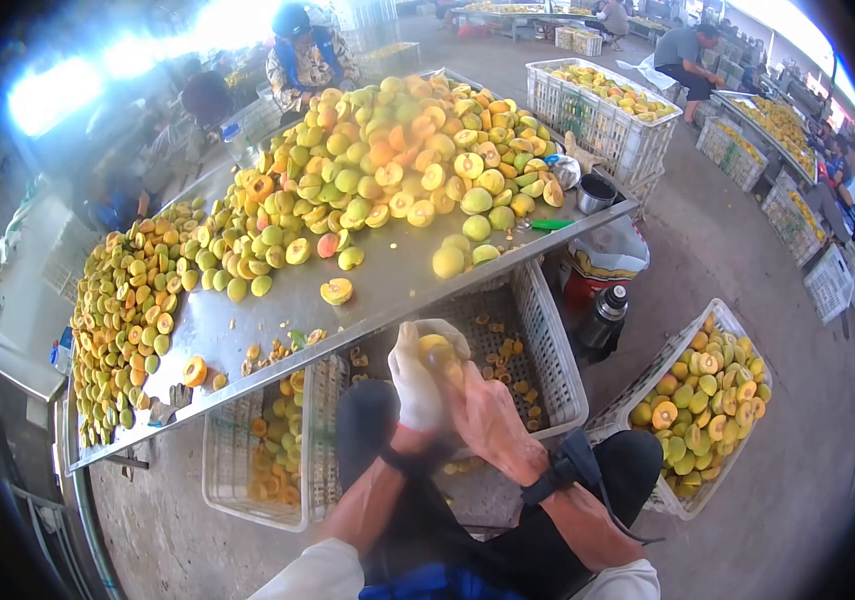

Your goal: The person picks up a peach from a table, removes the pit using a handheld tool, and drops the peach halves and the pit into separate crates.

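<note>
Over a crate beside the table edge, my two hands meet around one yellow-green peach (437,352), a little blurred. My left hand (415,378), in a white glove, is closed around its left side. The bare right hand (486,408) presses against the fruit from the right, fingers closed; whether it also grips a small tool is hidden. On the metal table (388,262) ahead lies a large heap of whole and halved peaches (348,180). A single cut half (337,291) rests near the front edge. Below my hands, a grey crate (553,375) contains scattered pits and scraps.
Crates of peaches stand at my lower left (213,470) and right (688,505). A dark thermos (605,315) is beside the table's right end. A green-handled knife (551,225) and a metal cup (597,192) sit on its corner. Other people work farther back.
</note>
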### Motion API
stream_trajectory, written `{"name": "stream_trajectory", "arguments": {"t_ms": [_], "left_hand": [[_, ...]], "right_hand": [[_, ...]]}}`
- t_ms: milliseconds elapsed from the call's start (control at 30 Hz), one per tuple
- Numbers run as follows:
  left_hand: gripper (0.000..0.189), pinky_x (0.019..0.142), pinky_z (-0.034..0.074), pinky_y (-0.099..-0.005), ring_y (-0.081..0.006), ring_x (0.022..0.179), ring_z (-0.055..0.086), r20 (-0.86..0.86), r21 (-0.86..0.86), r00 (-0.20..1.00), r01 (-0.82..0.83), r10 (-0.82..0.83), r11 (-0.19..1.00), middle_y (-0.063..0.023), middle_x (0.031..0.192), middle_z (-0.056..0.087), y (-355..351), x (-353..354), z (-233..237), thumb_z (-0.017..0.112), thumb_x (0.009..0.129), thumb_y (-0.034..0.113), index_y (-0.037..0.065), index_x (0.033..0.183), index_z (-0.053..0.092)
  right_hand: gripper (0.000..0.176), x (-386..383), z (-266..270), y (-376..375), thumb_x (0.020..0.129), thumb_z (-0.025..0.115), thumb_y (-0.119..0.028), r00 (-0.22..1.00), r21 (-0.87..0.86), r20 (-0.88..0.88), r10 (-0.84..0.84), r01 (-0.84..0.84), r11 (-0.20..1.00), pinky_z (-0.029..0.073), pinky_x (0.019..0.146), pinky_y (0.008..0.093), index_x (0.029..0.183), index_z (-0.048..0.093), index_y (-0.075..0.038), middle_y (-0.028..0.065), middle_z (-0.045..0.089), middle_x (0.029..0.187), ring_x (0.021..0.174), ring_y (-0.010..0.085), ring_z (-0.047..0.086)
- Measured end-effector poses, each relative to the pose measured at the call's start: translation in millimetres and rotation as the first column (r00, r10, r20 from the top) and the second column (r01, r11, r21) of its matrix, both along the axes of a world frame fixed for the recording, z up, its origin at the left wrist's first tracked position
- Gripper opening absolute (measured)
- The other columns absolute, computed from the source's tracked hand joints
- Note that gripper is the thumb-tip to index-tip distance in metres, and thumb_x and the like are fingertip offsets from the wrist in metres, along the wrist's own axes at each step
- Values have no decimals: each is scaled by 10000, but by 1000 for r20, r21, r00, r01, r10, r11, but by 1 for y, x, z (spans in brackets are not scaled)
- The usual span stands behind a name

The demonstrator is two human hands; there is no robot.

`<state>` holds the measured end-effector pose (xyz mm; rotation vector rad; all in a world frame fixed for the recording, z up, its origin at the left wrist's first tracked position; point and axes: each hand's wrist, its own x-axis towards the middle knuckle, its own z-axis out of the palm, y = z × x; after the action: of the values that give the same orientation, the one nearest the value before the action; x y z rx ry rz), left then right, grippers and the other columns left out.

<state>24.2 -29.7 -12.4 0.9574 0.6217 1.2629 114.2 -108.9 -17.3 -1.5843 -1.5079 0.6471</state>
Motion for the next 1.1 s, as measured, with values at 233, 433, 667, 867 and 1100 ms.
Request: {"name": "stream_trajectory", "arguments": {"t_ms": [233,433,667,867,1100], "left_hand": [[578,628,455,-294,-155,692,582,-185,125,982,51,-27,991,-90,751,644,-2,-9,6,421,1073,452,-12,837,673],[575,604,454,-294,-151,652,574,-277,172,954,164,-112,971,-82,716,642,-1,-17,13,422,1058,450,-8,816,672],[650,615,482,-291,-153,669,590,-112,-81,991,66,-75,995,-71,791,661,2,-8,25,331,1096,570,47,902,663],[553,667,499,-303,-163,721,625,-292,171,887,-320,358,932,-77,856,692,19,-69,70,397,1071,503,31,1001,677],[393,762,531,-344,-196,790,680,-786,617,-58,-123,615,777,-113,910,740,27,-203,70,540,1031,331,-22,1072,707]], "right_hand": [[345,7,-7,-3,1047,597,-288,984,130,-120,132,-116,985,492,594,510,993,595,53,293,643,723,682,485,648],[480,16,7,-9,1090,520,-439,674,-200,-718,173,-439,876,345,405,305,800,519,-57,8,489,609,451,111,440],[506,7,11,-6,1099,462,-516,224,-101,-974,29,-546,832,226,363,221,777,447,-126,-70,340,601,419,32,291],[488,18,23,-11,1102,443,-524,255,-20,-957,141,-541,841,261,388,229,838,482,-115,-66,348,601,437,37,294],[494,26,23,-12,1097,442,-531,244,-95,-970,9,-412,906,277,398,236,869,505,-97,-64,375,616,441,41,305]]}}
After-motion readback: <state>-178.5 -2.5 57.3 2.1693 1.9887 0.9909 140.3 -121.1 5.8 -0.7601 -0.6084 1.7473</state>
